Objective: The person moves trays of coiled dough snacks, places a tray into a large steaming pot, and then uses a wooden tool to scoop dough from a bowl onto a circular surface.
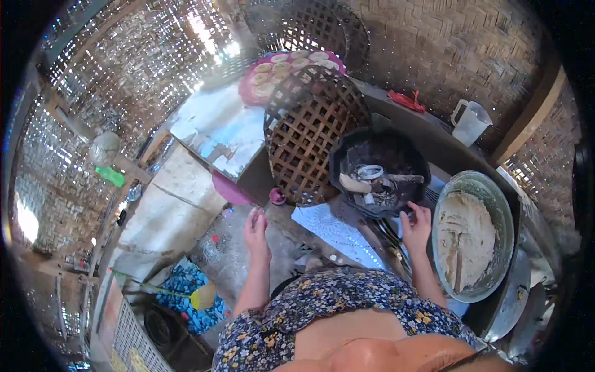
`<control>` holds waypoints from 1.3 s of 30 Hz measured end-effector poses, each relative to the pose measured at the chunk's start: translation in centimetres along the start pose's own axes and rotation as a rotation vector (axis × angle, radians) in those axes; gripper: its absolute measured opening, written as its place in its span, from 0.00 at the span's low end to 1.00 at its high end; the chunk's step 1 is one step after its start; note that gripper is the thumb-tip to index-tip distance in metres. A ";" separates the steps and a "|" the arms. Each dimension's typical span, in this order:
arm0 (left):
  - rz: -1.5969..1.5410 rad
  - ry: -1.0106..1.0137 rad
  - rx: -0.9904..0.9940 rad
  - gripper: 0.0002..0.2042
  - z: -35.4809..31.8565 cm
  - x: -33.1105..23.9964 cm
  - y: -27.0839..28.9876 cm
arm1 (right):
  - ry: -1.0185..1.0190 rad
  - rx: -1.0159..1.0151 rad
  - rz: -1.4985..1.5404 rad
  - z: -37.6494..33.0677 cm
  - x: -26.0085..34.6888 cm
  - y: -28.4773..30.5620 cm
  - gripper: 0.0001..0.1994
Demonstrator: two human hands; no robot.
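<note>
My left hand (256,234) hangs over the grey floor with its fingers stretched out and nothing in them. My right hand (418,230) is beside the near right rim of a dark scalloped basin (379,149). Its thumb and fingers are apart and curved, and I see nothing between them; whether a fingertip touches the rim I cannot tell. Inside the basin lie a pale piece (354,183), a white ring (370,172) and dark bits. Right of that hand, a large greenish bowl (507,248) holds a pale doughy mass (474,232) with a wooden paddle (458,263) in it.
A round lattice basket (313,139) leans behind the dark basin. Pale rounds lie on a pink tray (254,93) at the back. A white patterned sheet (338,232) is in front of me. A clear jug (472,124) stands back right; blue cloth (186,288) lies at lower left.
</note>
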State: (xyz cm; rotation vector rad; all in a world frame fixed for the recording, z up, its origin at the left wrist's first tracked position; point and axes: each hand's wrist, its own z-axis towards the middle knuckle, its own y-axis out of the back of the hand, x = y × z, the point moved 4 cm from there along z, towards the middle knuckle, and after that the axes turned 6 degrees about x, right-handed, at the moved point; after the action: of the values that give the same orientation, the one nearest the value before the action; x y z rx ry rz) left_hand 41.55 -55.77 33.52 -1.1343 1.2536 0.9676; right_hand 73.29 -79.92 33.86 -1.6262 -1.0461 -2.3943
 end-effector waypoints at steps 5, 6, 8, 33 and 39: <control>0.095 0.005 0.074 0.26 7.6 1.6 -3.8 | -0.350 -0.096 0.460 -1.5 -4.2 -2.2 0.18; 0.082 0.027 0.074 0.28 8.6 2.4 -4.5 | -0.372 -0.106 0.522 -1.9 -4.8 -2.6 0.20; 0.164 0.009 0.107 0.28 9.8 2.7 -5.3 | -0.429 -0.145 0.550 -1.9 -2.7 -2.8 0.20; -0.167 0.036 0.229 0.14 11.1 1.3 -7.8 | -0.351 -0.402 0.433 -6.0 1.2 2.2 0.23; -0.051 -0.377 0.297 0.09 8.4 -5.2 -9.3 | -0.356 -0.389 0.472 -10.4 -1.5 4.0 0.18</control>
State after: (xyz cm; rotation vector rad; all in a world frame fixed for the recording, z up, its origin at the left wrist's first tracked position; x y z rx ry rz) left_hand 51.77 -49.16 39.36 -0.7096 1.0145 0.8741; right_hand 67.23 -89.29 32.37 -2.1792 -0.1653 -2.1155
